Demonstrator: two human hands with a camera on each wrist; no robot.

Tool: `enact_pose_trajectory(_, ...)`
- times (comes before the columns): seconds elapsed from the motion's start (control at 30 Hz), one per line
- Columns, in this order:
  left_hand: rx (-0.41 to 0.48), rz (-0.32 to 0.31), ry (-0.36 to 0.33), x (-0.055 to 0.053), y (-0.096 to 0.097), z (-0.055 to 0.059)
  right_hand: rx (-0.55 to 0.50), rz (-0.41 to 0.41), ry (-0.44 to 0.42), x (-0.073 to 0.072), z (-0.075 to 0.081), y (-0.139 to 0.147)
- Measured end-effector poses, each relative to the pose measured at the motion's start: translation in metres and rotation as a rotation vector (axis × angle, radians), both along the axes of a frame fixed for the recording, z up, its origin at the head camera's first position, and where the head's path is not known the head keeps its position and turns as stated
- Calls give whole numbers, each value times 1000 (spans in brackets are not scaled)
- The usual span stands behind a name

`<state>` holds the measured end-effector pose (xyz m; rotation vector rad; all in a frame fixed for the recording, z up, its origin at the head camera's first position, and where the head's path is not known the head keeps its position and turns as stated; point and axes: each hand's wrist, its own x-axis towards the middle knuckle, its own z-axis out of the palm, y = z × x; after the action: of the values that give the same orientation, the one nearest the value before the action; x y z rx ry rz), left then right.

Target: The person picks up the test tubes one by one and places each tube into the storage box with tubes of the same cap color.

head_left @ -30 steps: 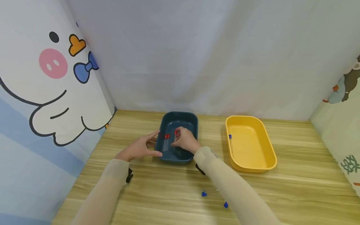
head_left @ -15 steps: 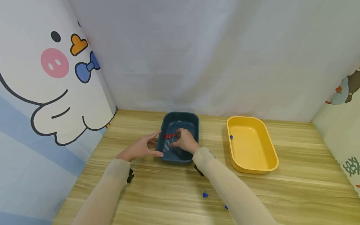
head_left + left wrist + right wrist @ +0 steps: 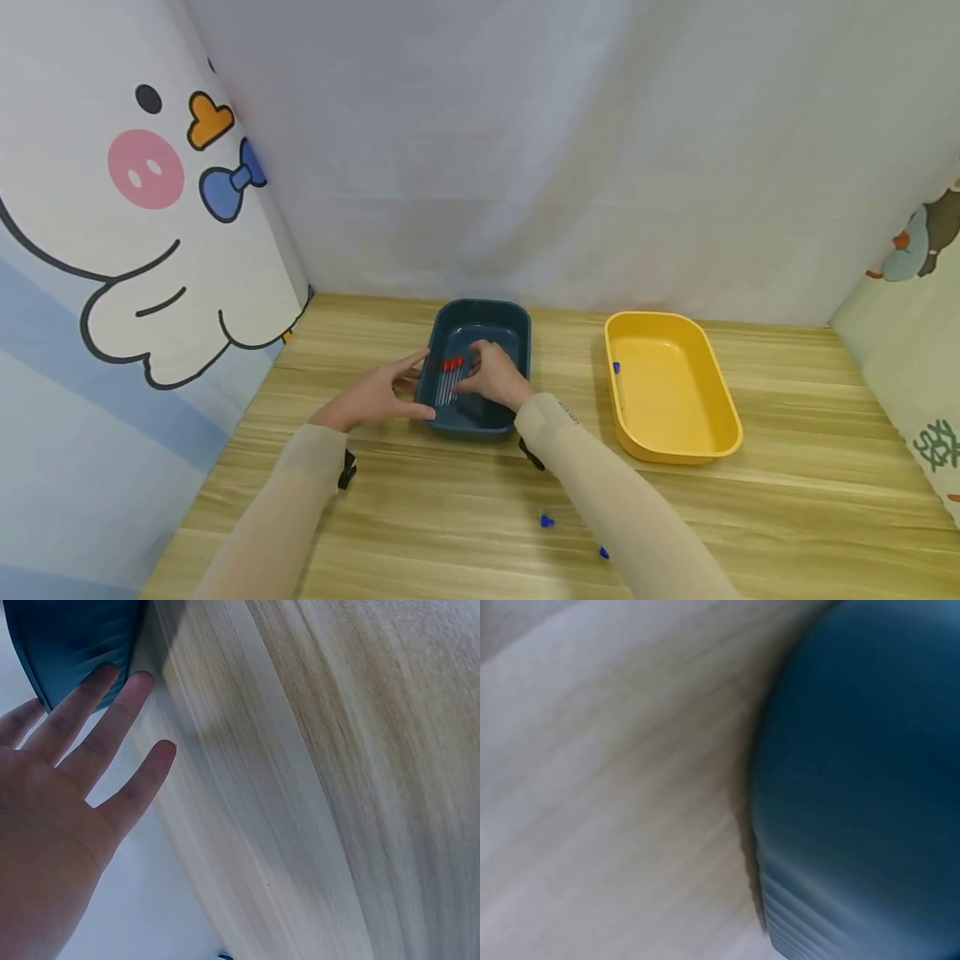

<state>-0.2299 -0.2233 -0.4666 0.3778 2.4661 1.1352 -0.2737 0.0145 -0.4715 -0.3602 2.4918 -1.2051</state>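
Observation:
My right hand (image 3: 497, 375) reaches into the dark blue tray (image 3: 480, 431) in the head view, thumb and fingers spread apart. Its thumb tip is right at the rightmost of several thin clear tubes with red caps (image 3: 452, 364), which lie side by side on the tray's floor. Straight fingers of my left hand (image 3: 375, 393) rest along the tray's left side, with the thumb near its front left corner. In the left wrist view the left hand's fingers (image 3: 120, 712) are stretched out beside the tray (image 3: 71, 645). The right wrist view shows only the tray's outer wall (image 3: 870, 787) and the table.
To the right stands a yellow tray (image 3: 731, 437), with a blue-capped tube (image 3: 617, 367) along its left side. Two more blue caps (image 3: 547, 521) show on the wooden table (image 3: 420, 517), partly behind the right sleeve. A white curtain (image 3: 540, 167) hangs behind.
The red-capped tube by my right hand has moved left and down, and lies against the other tubes. The right fingers have parted from its cap. The left hand keeps its place.

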Motion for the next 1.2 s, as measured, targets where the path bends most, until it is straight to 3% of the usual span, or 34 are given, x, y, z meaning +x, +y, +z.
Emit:
enact_pose_trajectory(0.6,-47,3,-18,0,5,12,-68,-4,64,1,29,27)
enact_pose_trajectory(1.2,-153,-19,100,-2,13,23,-102,-41,83,7,57,74)
